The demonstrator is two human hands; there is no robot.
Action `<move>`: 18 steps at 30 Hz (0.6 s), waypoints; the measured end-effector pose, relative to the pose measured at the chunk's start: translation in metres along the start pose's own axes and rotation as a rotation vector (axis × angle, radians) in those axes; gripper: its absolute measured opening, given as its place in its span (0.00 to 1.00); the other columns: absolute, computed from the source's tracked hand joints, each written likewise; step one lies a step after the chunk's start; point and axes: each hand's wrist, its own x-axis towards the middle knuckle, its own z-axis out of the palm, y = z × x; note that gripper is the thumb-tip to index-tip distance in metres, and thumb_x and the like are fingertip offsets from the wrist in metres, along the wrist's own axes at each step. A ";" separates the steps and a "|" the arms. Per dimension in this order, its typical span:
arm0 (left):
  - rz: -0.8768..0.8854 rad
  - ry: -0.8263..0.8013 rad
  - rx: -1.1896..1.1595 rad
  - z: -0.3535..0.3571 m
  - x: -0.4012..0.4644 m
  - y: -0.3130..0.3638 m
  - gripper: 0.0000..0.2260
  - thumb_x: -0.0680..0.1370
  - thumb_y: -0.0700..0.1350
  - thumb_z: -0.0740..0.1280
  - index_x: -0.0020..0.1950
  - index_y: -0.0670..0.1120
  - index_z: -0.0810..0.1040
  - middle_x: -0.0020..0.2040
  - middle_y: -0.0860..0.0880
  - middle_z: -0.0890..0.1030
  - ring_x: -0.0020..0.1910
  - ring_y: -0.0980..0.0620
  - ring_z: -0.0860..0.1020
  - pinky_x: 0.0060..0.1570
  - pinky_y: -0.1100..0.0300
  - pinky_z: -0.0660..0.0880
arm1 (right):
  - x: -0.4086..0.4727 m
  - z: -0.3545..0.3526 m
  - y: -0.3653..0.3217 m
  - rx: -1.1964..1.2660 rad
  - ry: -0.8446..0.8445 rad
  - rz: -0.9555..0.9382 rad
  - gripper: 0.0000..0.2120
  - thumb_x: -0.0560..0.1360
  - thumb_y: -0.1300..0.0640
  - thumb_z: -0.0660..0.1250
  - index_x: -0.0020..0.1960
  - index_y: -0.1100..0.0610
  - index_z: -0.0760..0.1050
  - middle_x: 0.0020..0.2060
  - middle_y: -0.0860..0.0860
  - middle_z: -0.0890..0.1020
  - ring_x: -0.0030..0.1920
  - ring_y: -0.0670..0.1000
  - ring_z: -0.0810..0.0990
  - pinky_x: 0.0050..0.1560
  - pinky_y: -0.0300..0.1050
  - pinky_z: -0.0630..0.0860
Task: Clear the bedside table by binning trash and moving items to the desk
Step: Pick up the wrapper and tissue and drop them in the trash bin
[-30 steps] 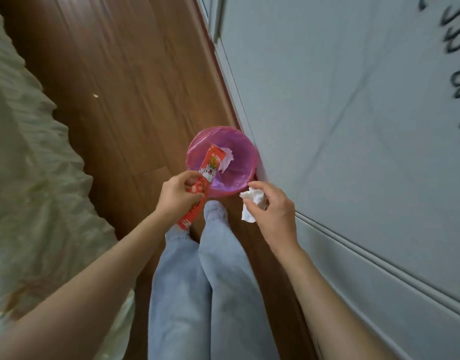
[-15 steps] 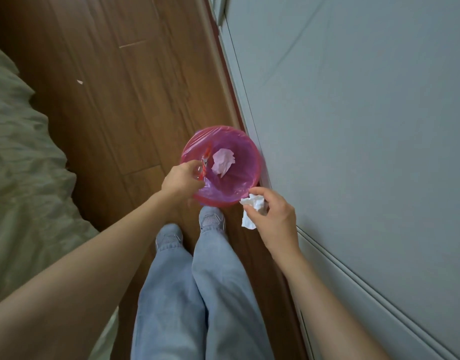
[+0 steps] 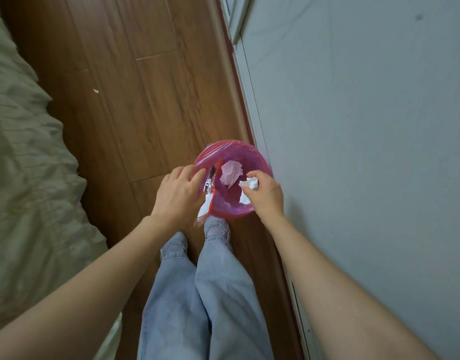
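Over the round pink-lined waste bin (image 3: pixel 260 162), my right hand (image 3: pixel 266 197) pinches a crumpled white tissue (image 3: pixel 249 183), while my left hand (image 3: pixel 177 195), fingers spread, apparently releases the red foil-lined snack wrapper (image 3: pixel 210 187) at the rim.

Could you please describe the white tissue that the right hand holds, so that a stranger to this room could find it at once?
Look for the pink-lined bin on the wooden floor beside the grey wall. The right hand is over its near right rim, pinching the white tissue. Unlike the pale pink crumpled paper lying inside the bin, it is pure white and held between fingers.
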 end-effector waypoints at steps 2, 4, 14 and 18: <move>-0.010 0.011 0.013 0.001 -0.002 0.000 0.21 0.73 0.45 0.70 0.65 0.43 0.72 0.62 0.42 0.77 0.60 0.40 0.74 0.54 0.46 0.74 | 0.012 0.008 0.001 -0.068 -0.050 0.016 0.16 0.72 0.53 0.70 0.58 0.55 0.76 0.54 0.54 0.81 0.53 0.55 0.78 0.46 0.42 0.73; -0.036 0.030 0.014 0.003 -0.004 0.001 0.21 0.73 0.47 0.69 0.65 0.44 0.72 0.62 0.43 0.77 0.60 0.41 0.74 0.56 0.47 0.73 | 0.019 0.012 0.003 -0.125 -0.121 0.016 0.20 0.73 0.52 0.70 0.62 0.56 0.74 0.57 0.55 0.79 0.56 0.56 0.77 0.51 0.46 0.74; -0.207 0.114 -0.074 -0.044 -0.022 0.011 0.19 0.76 0.50 0.66 0.65 0.45 0.71 0.65 0.44 0.75 0.64 0.41 0.71 0.61 0.46 0.68 | -0.012 -0.037 -0.042 -0.288 -0.044 -0.238 0.18 0.79 0.53 0.59 0.66 0.59 0.71 0.63 0.55 0.75 0.63 0.53 0.72 0.63 0.45 0.68; -0.262 0.169 -0.070 -0.097 -0.051 0.026 0.18 0.77 0.49 0.64 0.66 0.45 0.71 0.66 0.44 0.74 0.66 0.42 0.70 0.63 0.46 0.67 | -0.050 -0.072 -0.080 -0.350 0.007 -0.367 0.19 0.80 0.53 0.58 0.68 0.59 0.70 0.66 0.55 0.73 0.68 0.54 0.67 0.69 0.47 0.63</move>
